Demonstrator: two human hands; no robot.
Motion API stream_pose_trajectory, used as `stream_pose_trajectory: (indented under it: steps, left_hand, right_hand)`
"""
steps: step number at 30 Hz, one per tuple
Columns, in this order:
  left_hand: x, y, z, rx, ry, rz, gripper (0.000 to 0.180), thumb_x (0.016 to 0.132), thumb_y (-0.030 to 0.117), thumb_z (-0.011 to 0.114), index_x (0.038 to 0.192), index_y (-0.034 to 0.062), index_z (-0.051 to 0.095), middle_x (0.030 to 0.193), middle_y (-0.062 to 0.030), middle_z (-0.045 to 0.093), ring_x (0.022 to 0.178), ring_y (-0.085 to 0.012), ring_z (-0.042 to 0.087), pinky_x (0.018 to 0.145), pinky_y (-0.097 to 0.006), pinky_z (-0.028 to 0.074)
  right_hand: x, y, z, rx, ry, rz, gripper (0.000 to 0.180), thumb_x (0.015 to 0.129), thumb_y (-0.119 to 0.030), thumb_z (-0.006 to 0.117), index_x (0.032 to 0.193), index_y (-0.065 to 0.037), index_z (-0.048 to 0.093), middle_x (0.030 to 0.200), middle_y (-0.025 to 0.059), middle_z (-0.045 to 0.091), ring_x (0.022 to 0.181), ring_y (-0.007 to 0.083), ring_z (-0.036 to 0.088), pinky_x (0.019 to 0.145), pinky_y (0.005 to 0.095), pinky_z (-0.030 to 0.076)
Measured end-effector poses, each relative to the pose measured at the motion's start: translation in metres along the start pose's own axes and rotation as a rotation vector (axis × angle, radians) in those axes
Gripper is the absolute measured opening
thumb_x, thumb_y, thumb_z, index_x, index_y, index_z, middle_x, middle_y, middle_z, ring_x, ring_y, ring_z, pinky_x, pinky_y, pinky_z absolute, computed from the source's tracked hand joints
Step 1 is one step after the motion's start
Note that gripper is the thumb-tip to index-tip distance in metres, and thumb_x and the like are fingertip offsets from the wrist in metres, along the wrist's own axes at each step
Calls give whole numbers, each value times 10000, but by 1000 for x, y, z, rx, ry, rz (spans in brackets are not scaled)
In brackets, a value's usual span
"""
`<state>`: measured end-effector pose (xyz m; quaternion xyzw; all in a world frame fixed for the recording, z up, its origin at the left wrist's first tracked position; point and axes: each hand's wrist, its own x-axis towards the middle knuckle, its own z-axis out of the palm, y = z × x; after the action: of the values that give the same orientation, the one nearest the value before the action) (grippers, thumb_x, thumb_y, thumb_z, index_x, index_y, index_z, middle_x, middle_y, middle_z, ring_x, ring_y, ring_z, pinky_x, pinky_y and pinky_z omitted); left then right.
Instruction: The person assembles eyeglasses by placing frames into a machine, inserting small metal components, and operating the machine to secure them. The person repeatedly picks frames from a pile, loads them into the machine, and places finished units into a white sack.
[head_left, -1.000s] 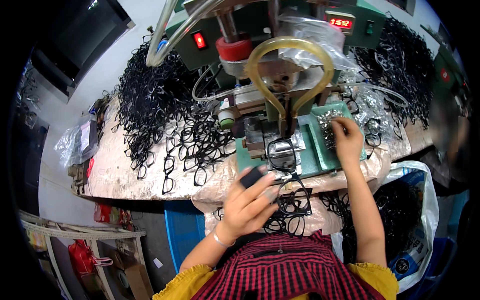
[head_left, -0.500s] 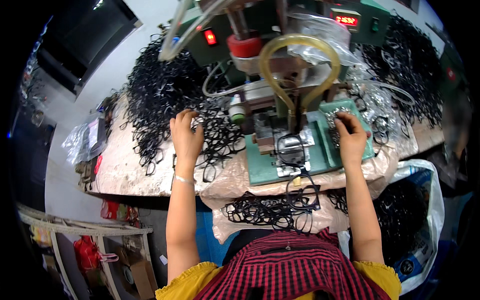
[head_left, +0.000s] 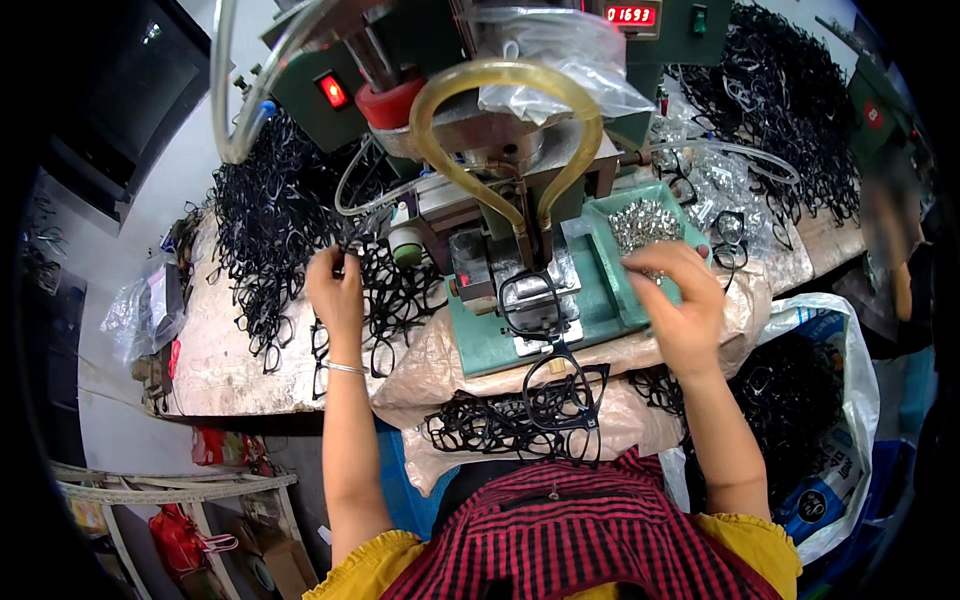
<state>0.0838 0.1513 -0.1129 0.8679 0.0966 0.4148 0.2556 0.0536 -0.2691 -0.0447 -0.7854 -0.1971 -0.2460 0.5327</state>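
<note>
My left hand (head_left: 337, 292) is at the near edge of a heap of black eyeglass frames (head_left: 270, 210), its fingertips pinched on a dark frame part. My right hand (head_left: 688, 300) hovers over the near end of a green tray (head_left: 610, 265) holding small silvery metal pieces (head_left: 643, 222). Its thumb and forefinger come close together; anything between them is too small to make out. Between the hands, a black eyeglass frame (head_left: 530, 332) sits at the press machine's metal fixture (head_left: 575, 305). Another eyeglass frame (head_left: 560, 405) hangs below it at the bench's front edge.
A yellowish looped hose (head_left: 590, 110) arches above the fixture. More frames (head_left: 490, 425) lie on a plastic sheet across my lap. A white sack (head_left: 860, 400) of dark pieces stands at the right. Another frame heap (head_left: 780, 120) fills the far right.
The view has shifted, with the machine now further left and lower. My left fingers have drawn together at the frame heap. My right hand has come back from the metal pieces toward me.
</note>
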Motion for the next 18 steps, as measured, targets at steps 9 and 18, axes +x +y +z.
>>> stream_pose_trajectory:
  steps: [9,18]
  left_hand:
    - [-81,75,-3,-1281,-246,-971,206,1023,246,409,979,75,516,823,-203,689,602,-203,629,481,-291,473]
    - [-50,231,-113,-1742,-377,-440,259,991,258,390,1107,27,416,612,-240,616,478,-247,582,493,-295,516]
  right_hand:
    - [13,-1,70,579,24,344,498,793,8,703,1252,28,510,842,34,645,875,89,605,905,245,435]
    - [19,-39,68,605,-49,373,540,810,10,675,1310,35,474,995,84,654,979,140,601,952,312,443]
